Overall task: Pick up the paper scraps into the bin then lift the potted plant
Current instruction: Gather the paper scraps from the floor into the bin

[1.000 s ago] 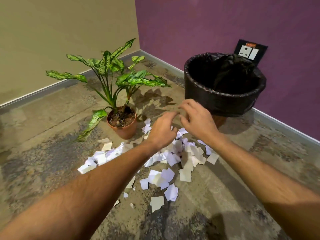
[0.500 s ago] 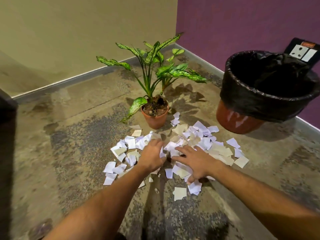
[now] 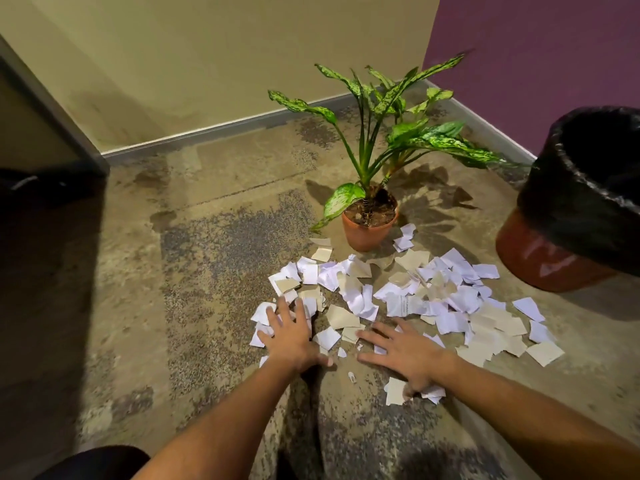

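Beige wall (image 3: 207, 57), purple wall (image 3: 554, 46), mottled concrete floor (image 3: 214, 258)

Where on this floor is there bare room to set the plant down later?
Bare floor lies left of the paper scraps, toward the dark door frame. It is crowded between the potted plant, the bin and both hands.

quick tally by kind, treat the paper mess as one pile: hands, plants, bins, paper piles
hands: 2, left hand and right hand
potted plant: 1
bin: 1
pile of paper scraps: 1
total: 5
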`<state>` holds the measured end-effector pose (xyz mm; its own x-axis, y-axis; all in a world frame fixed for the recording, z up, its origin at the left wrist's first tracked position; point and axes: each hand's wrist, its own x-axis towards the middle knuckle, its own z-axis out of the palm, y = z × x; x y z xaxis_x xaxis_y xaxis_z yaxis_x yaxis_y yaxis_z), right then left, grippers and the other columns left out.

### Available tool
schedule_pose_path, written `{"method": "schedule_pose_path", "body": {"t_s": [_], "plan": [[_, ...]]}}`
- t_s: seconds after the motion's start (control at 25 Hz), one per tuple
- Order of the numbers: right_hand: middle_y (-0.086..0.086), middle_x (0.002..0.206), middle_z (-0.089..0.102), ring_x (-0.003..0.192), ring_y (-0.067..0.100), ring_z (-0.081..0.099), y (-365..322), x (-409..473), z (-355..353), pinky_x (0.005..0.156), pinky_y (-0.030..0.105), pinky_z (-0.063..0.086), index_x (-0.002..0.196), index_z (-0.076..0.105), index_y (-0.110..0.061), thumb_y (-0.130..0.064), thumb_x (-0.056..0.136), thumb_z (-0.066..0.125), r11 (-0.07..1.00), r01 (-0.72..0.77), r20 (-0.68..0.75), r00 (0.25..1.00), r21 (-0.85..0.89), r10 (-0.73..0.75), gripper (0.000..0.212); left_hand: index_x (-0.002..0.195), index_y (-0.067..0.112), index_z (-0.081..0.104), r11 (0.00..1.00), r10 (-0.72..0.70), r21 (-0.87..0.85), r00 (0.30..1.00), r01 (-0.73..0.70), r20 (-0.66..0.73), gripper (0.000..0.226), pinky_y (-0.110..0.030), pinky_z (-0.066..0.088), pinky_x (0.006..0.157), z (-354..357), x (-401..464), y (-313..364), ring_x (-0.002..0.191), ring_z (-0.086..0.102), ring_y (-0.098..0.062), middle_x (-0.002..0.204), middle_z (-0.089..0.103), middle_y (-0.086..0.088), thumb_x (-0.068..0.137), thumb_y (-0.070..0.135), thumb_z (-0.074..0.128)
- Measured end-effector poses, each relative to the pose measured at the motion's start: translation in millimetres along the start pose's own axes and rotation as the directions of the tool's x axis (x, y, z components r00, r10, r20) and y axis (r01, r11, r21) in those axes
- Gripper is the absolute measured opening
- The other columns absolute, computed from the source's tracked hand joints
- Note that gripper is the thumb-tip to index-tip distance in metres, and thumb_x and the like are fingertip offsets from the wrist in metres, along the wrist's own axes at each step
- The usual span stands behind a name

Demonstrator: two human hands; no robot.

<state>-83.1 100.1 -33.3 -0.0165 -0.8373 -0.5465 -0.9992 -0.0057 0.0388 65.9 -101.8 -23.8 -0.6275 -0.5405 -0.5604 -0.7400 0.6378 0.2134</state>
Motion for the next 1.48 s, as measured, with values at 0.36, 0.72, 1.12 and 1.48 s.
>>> {"method": "schedule_pose_path", "body": {"t_s": [0.36, 0.72, 1.12, 1.48], "plan": [[0.009, 0.162, 0.004, 0.142, 0.038, 0.021, 16, 32, -33, 0.11, 0.057, 0.025, 0.151, 0.007, -0.024, -0.054, 0.087, 0.055, 0.894, -0.434, -0.228, 0.865, 0.107, 0.447, 0.086, 0.147, 0.026, -0.023, 0.99, -0.137, 0.031, 0.991, 0.137, -0.001, 0.153, -0.073, 0.006, 0.107, -6, 10, -47, 0.142, -0.015, -0.05, 0.152, -0.035, -0.014, 0.046, 0.057, 0.088], [-0.003, 0.157, -0.027, 0.145, 0.045, -0.008, -36, 103, -58, 0.106, 0.073, 0.011, 0.145, -0.012, -0.047, -0.072, 0.06, 0.07, 0.997, 0.033, -0.081, 0.996, 0.075, -0.027, 0.12, 0.15, 0.031, 0.004, 0.988, -0.032, 0.152, 0.999, 0.029, 0.017, 0.114, -0.057, 0.031, 0.108, -12, 16, -70, 0.141, 0.009, -0.045, 0.158, -0.002, -0.015, 0.067, 0.039, 0.082], [0.009, 0.154, 0.023, 0.132, 0.039, 0.034, -13, 112, -61, 0.089, 0.046, 0.05, 0.146, 0.026, -0.027, -0.037, 0.091, 0.057, 0.996, -0.044, -0.126, 0.991, 0.083, 0.054, 0.064, 0.118, 0.008, 0.061, 0.982, 0.066, -0.165, 0.985, -0.092, -0.157, 0.039, -0.036, 0.048, 0.097, -15, 17, -43, 0.109, 0.057, -0.03, 0.127, 0.049, -0.009, 0.082, -0.004, 0.059], [0.009, 0.117, 0.058, 0.103, 0.031, 0.06, 27, 85, -65, 0.078, 0.036, 0.048, 0.121, 0.055, -0.013, -0.003, 0.082, 0.052, 0.944, -0.233, -0.14, 0.953, 0.234, 0.269, 0.04, 0.106, 0.013, 0.07, 0.851, -0.031, -0.523, 0.992, -0.04, -0.126, 0.032, -0.013, 0.047, 0.057, -28, 22, -16, 0.075, 0.061, -0.011, 0.097, 0.07, -0.004, 0.077, 0.004, 0.058]]}}
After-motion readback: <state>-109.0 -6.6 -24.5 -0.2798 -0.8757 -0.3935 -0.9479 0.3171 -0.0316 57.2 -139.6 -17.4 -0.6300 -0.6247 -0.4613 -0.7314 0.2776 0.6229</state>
